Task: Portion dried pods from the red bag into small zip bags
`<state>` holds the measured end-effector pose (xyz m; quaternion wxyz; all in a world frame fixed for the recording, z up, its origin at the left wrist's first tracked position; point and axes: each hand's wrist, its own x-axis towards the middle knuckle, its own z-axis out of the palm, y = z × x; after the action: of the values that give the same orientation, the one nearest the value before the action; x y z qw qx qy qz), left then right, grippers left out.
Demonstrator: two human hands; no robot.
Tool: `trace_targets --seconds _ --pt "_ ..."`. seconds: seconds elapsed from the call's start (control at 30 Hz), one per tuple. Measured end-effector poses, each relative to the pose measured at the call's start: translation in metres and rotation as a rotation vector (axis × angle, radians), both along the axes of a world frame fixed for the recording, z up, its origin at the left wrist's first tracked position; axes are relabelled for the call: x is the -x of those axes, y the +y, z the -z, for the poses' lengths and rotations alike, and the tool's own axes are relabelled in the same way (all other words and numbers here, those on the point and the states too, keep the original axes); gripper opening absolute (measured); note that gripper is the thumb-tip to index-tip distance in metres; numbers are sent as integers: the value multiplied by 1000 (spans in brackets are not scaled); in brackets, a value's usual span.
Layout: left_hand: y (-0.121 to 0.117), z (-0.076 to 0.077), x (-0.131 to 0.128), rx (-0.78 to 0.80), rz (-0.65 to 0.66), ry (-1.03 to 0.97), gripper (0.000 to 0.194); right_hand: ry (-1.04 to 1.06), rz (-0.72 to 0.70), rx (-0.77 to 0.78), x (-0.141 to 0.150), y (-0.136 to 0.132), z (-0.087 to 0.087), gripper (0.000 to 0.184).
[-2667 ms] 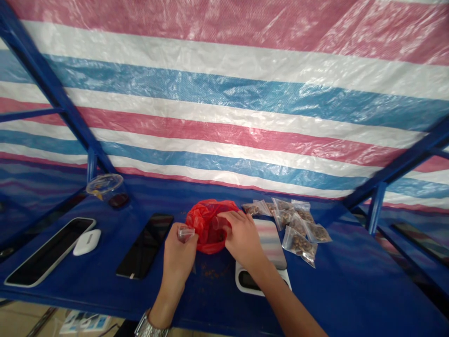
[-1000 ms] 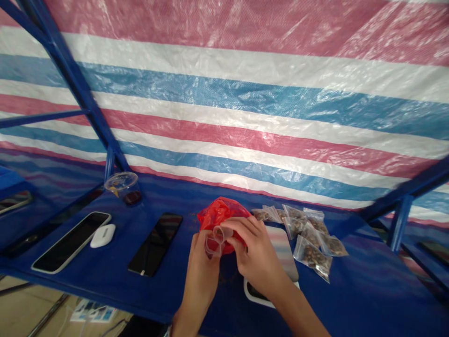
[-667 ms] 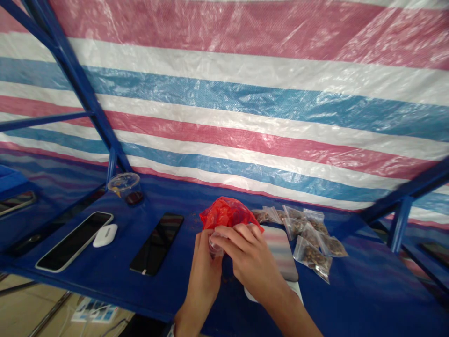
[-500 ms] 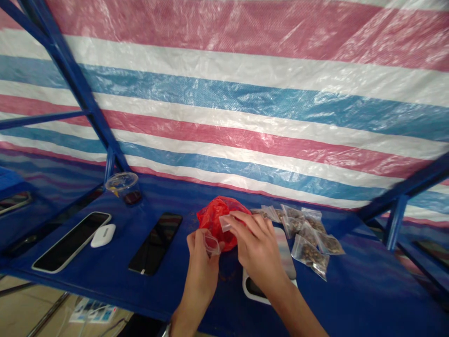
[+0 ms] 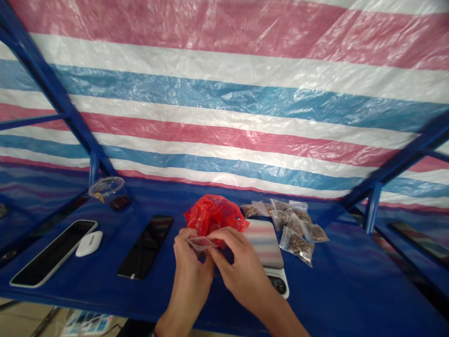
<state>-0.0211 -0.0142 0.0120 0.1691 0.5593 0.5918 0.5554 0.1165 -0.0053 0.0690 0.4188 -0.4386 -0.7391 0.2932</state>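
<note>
Tarp (image 5: pixel 224 93): a striped pink, white and blue sheet is hanging behind the desk, on a blue frame.
Desk (image 5: pixel 351 281): its blue top is carrying two phones (image 5: pixel 145 246), an earbud case (image 5: pixel 89 243) and a plastic cup (image 5: pixel 107 189).
Scale (image 5: pixel 264 245): it is sitting right of the hands, just beside the filled bags (image 5: pixel 294 229).
Red bag (image 5: pixel 206 215): it is lying crumpled on the desk, directly behind the hands.
Left hand (image 5: pixel 191 262): its grip is clamping the clear bag (image 5: pixel 200 242) by the left end.
Right hand (image 5: pixel 238 267): its grip is closing on the same bag's right end.
Change: the hands are now coming together on one flattened clear bag, held just above the desk in front of the red bag.
</note>
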Motion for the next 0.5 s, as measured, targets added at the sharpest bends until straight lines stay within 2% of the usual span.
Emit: trace_targets --seconds 0.07,0.17,0.23,0.3,0.37,0.43,0.5 --pt "-6 7 -12 -34 71 91 52 71 53 36 -16 4 1 15" --pt "-10 5 -21 -47 238 205 74 148 170 135 -57 16 10 19" --pt "-6 -2 -19 -15 355 314 69 199 304 184 -87 24 21 25" --pt "5 -4 -12 29 457 481 54 149 414 216 -109 30 36 27" --pt "21 1 -2 34 453 635 45 -26 493 162 -122 34 50 28" --pt "38 15 6 33 409 734 38 -174 540 76 -127 37 60 32" --pt "52 31 11 20 334 768 37 -236 577 -1 -128 40 65 35"
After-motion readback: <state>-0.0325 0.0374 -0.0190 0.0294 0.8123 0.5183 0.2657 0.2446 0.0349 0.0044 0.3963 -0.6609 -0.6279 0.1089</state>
